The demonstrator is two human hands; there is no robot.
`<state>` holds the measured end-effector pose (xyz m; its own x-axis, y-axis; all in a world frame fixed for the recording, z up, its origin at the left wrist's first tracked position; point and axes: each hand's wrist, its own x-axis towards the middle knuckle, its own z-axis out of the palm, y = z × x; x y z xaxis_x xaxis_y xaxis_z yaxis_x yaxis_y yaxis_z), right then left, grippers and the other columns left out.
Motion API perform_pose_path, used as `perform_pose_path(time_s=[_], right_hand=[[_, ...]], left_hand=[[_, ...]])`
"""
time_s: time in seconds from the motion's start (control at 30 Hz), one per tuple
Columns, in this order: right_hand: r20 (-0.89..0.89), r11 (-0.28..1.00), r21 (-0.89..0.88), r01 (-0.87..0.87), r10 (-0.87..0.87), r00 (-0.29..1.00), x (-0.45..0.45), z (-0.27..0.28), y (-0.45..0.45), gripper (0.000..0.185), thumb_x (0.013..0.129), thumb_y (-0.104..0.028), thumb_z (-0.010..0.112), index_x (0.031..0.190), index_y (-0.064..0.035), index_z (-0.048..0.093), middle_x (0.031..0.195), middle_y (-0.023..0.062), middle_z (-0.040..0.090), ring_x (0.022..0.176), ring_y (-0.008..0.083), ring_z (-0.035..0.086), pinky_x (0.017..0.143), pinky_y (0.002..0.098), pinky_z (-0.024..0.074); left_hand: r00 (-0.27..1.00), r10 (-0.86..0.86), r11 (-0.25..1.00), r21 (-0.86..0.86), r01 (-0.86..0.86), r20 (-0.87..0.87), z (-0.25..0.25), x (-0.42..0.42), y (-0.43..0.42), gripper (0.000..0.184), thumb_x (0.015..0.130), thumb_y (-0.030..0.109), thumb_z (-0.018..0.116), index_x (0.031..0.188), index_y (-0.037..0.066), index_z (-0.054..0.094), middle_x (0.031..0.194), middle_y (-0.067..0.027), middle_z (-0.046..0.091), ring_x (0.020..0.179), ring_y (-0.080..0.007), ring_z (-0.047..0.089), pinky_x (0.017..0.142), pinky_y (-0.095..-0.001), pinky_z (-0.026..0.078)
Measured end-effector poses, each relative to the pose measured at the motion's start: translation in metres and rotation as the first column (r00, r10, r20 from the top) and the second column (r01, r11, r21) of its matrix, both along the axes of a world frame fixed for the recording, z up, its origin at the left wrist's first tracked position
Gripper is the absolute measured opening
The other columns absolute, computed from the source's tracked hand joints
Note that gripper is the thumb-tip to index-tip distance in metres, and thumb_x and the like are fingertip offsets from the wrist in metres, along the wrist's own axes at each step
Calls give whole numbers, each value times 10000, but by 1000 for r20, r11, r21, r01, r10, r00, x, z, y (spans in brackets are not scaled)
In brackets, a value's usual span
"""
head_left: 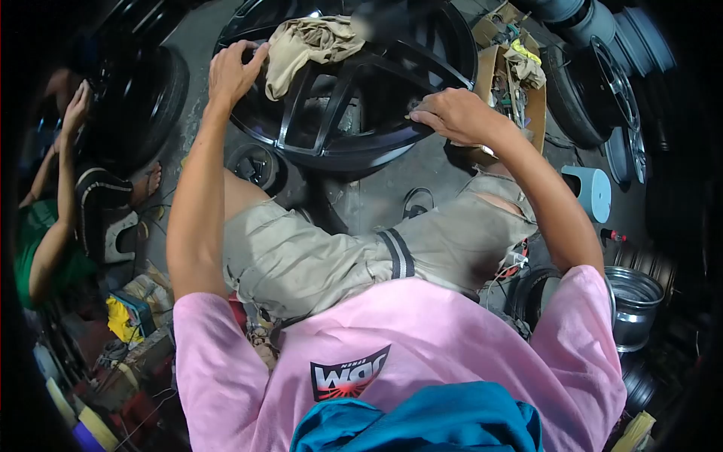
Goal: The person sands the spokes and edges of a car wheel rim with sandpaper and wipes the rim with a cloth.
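Observation:
A large black spoked wheel rim lies tilted in front of my knees. On its upper left part rests a crumpled beige cloth. My left hand is at the rim's left edge, fingers bent and spread, with the thumb tip close to the cloth. At the rim's right edge my right hand has its fingers curled and pressed together near the thumb, around something small and dark that I cannot make out.
A cardboard box of tools stands right of the rim. More wheels are behind it. A light blue stool and a silver rim sit at right. Another person's arm reaches up at far left, beside a tyre.

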<state>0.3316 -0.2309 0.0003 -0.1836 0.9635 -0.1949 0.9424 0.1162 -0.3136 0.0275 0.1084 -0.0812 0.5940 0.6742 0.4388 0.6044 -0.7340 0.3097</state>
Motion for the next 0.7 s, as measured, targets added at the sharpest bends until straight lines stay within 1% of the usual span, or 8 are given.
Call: perform_pose_path(time_s=[0.03,0.2,0.27,0.3,0.43,0.57,0.63,0.7], right_hand=[[89,988,-145,50,-37,995,-2,2,5,369,1114,-303,554,1193,-35,794,1244,179,762,1096,404,723,955,493,583],[-73,994,110,-24,32,997,18,22,-43,350,1106,-287,575,1320,-87,768,1335,131,752,1178,377,718,954,481,596],[-92,978,86,188,-180,979,-1,26,-63,363,1114,-255,575,1409,-109,728,1430,110,714,1229,359,708,1000,470,594],[-63,970,98,224,-219,974,-11,16,-69,396,1112,-170,569,1488,-104,676,1533,150,643,1320,385,674,1109,440,556],[-369,895,196,401,-311,876,-119,-25,-55,394,1123,-187,591,1506,-125,661,1494,199,657,1355,404,658,1126,474,551],[-509,845,264,465,-287,811,-191,-48,-38,406,1079,-190,662,1483,-143,679,1505,130,667,1241,377,717,1009,460,623],[-340,860,297,415,-311,888,-167,-49,-57,426,1065,-198,683,1489,-151,676,1527,73,663,1154,345,760,937,432,653],[-219,789,418,451,-394,893,-121,-48,-77,430,1064,-199,682,1493,-167,677,1555,35,647,1049,308,794,810,406,670]], left_hand=[[999,-23,1000,8,23,36,-4,-3,1,540,1011,572,663,1116,64,813,1105,-175,789,1073,-400,705,1004,-497,511],[999,-35,999,32,34,15,-7,-4,5,488,1021,523,686,1127,61,803,1121,-164,796,1077,-387,720,986,-470,523],[1000,-20,999,29,19,20,-6,-4,3,490,1019,525,688,1125,61,803,1112,-165,794,1070,-388,719,984,-472,523],[1000,-15,999,31,14,22,-5,-3,2,492,1017,527,690,1123,61,802,1102,-167,793,1064,-390,718,982,-474,524],[1000,-11,1000,-29,12,13,4,-2,-5,533,998,570,689,1113,65,817,1114,-180,794,1083,-405,716,1024,-506,509],[998,-59,998,-27,59,29,-2,-3,3,510,1001,553,693,1096,69,822,1108,-171,799,1086,-396,719,1019,-491,512],[984,-42,981,-179,73,172,0,-4,3,471,1008,520,697,1090,74,825,1120,-165,798,1069,-385,723,1008,-473,513],[970,-7,981,-185,54,244,7,-5,2,429,1005,477,718,1077,68,825,1102,-163,787,1053,-394,712,986,-474,519]])
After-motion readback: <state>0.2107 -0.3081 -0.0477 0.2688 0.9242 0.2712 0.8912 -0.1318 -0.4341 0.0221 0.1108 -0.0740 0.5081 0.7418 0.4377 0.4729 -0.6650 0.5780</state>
